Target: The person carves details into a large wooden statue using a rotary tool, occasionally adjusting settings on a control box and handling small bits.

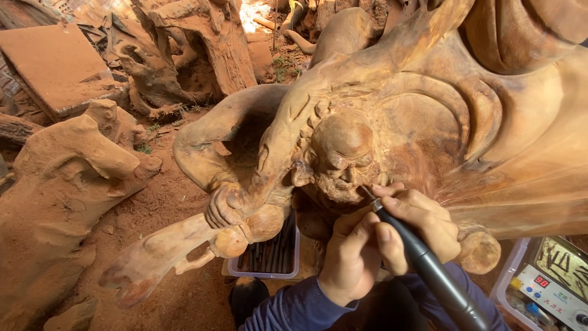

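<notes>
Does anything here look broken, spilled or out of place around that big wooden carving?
Nothing looks broken. Reddish sawdust coats the ground and the rough wood blocks, which suits carving work. Both hands, left hand and right hand, grip a black rotary tool at the carved face. A tray of bits sits upright below.

Woodcarving yard: carved sculpture, sawdust floor

Both hands, the right hand and left hand, closed around a black rotary carving tool, its tip touching the carved face of a large wooden sculpture.
</notes>
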